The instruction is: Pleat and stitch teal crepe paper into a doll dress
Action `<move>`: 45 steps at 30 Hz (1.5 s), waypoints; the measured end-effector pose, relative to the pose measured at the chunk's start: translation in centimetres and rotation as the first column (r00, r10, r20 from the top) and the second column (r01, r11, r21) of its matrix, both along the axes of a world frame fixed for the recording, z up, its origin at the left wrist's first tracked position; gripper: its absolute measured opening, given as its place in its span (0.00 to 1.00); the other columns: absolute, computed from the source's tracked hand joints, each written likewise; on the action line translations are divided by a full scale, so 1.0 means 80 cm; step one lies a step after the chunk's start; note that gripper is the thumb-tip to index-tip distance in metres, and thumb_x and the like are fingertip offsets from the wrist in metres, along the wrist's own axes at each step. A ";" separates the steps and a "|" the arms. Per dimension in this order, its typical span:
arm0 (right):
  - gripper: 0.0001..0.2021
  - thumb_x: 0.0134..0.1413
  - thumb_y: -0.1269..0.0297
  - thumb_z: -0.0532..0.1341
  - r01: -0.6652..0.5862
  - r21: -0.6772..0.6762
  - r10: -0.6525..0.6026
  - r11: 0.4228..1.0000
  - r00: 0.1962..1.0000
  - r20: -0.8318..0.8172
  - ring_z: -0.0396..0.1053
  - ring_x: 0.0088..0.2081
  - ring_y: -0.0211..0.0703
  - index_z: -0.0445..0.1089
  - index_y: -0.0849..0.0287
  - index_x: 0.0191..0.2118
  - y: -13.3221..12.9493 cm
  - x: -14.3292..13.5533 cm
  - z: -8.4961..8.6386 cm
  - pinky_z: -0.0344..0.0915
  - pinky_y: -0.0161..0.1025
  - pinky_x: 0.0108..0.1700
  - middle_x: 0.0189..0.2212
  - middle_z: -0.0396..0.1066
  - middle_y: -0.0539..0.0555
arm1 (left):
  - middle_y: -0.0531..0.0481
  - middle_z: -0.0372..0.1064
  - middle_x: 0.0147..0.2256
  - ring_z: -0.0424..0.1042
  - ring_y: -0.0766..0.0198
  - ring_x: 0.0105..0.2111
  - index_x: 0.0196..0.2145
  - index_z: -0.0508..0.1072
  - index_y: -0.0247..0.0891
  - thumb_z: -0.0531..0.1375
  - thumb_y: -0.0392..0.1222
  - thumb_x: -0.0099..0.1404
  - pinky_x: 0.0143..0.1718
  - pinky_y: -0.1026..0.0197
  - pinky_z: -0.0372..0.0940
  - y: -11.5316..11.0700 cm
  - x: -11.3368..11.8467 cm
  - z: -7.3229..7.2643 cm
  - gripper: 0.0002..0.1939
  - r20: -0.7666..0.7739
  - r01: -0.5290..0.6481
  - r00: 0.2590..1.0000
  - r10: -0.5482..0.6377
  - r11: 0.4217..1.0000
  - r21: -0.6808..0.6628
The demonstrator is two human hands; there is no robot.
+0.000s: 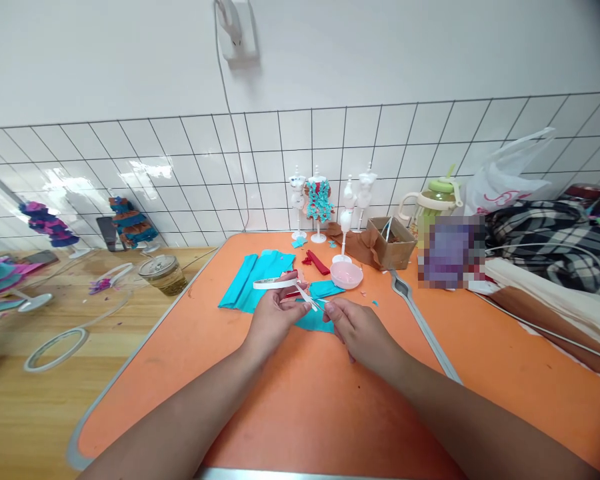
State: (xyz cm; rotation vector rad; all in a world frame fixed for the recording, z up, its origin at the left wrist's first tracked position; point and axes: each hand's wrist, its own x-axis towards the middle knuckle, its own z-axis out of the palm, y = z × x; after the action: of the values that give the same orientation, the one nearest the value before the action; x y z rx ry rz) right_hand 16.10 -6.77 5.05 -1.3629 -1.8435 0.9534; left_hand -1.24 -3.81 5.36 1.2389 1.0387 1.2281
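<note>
My left hand (276,319) holds a narrow roll of white tape (275,283) on its fingers, and its thumb pinches the loose strip. My right hand (357,327) is closed close beside it, fingertips pinched on something thin at the strip's end; I cannot make out whether it is tape or a slim tool. Under and behind the hands lie turquoise crepe paper (250,277) and a smaller folded turquoise piece (326,289). A rolled red paper (319,263) and red scraps lie beyond. A pink bowl (347,275) stands just past my right hand.
Small white dress forms stand at the back, one wearing turquoise ruffles (319,202). A cardboard box (393,243), a green-lidded jug (436,200) and plaid cloth (545,233) are on the right. On the wooden table at left are a glass jar (163,274) and a tape ring (55,350).
</note>
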 end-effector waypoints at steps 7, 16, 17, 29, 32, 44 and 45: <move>0.21 0.62 0.48 0.43 -0.009 -0.056 0.009 0.998 1.000 0.001 0.57 0.14 0.33 0.64 0.56 0.31 0.006 0.000 -0.005 0.53 0.28 0.13 0.17 0.56 0.45 | 0.40 0.66 0.53 0.74 0.56 0.43 0.56 0.63 0.39 0.68 0.38 0.49 0.47 0.53 0.67 0.000 0.000 -0.003 0.36 -0.018 -0.001 1.000 0.001 1.000 -0.011; 0.21 0.63 0.48 0.42 -0.012 -0.087 0.015 0.996 0.999 0.039 0.57 0.14 0.33 0.64 0.56 0.33 0.004 -0.001 -0.003 0.51 0.30 0.14 0.18 0.56 0.45 | 0.40 0.67 0.51 0.70 0.51 0.49 0.54 0.65 0.38 0.68 0.38 0.48 0.47 0.50 0.67 0.001 0.001 -0.003 0.34 -0.008 0.006 1.000 -0.006 1.000 0.002; 0.21 0.63 0.49 0.42 -0.005 -0.056 0.008 0.998 0.998 0.064 0.57 0.15 0.34 0.64 0.56 0.32 0.004 -0.002 -0.004 0.51 0.31 0.16 0.18 0.57 0.45 | 0.40 0.67 0.51 0.70 0.51 0.49 0.53 0.65 0.38 0.68 0.38 0.48 0.47 0.50 0.67 0.001 0.001 -0.004 0.34 -0.008 0.010 1.000 -0.010 1.000 0.005; 0.18 0.64 0.53 0.44 0.027 0.135 -0.049 0.990 0.985 0.165 0.56 0.24 0.37 0.57 0.56 0.26 0.008 -0.006 -0.011 0.47 0.34 0.26 0.21 0.60 0.47 | 0.41 0.68 0.50 0.70 0.52 0.48 0.55 0.63 0.38 0.68 0.38 0.49 0.44 0.54 0.69 -0.004 0.009 -0.004 0.36 -0.026 0.001 1.000 0.000 1.000 0.023; 0.18 0.64 0.53 0.44 0.037 0.150 -0.060 0.988 0.987 0.151 0.57 0.24 0.37 0.58 0.56 0.27 0.010 -0.008 -0.016 0.47 0.34 0.26 0.21 0.60 0.47 | 0.41 0.68 0.50 0.72 0.54 0.46 0.56 0.62 0.39 0.68 0.38 0.49 0.42 0.55 0.70 -0.005 0.010 -0.003 0.36 -0.042 -0.014 0.999 0.016 0.999 0.039; 0.17 0.63 0.52 0.46 0.092 0.169 -0.111 0.981 0.988 0.110 0.58 0.25 0.37 0.62 0.56 0.30 0.010 -0.011 -0.014 0.46 0.33 0.26 0.22 0.63 0.47 | 0.41 0.68 0.49 0.75 0.64 0.32 0.56 0.62 0.39 0.68 0.39 0.50 0.42 0.55 0.70 -0.005 0.011 -0.006 0.36 -0.057 -0.010 0.998 0.012 0.999 0.041; 0.17 0.63 0.52 0.47 0.093 0.171 -0.113 0.981 0.987 0.110 0.57 0.25 0.37 0.62 0.56 0.30 0.011 -0.011 -0.015 0.46 0.33 0.26 0.22 0.63 0.47 | 0.42 0.68 0.49 0.75 0.64 0.33 0.56 0.62 0.39 0.68 0.39 0.50 0.43 0.55 0.70 -0.005 0.011 -0.006 0.36 -0.054 -0.009 0.998 0.011 0.999 0.041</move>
State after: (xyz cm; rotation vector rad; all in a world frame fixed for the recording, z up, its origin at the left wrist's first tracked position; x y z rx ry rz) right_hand 15.25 -5.92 3.85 -1.4238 -1.8736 0.6633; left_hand -0.33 -4.21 4.86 1.3062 1.0653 1.2343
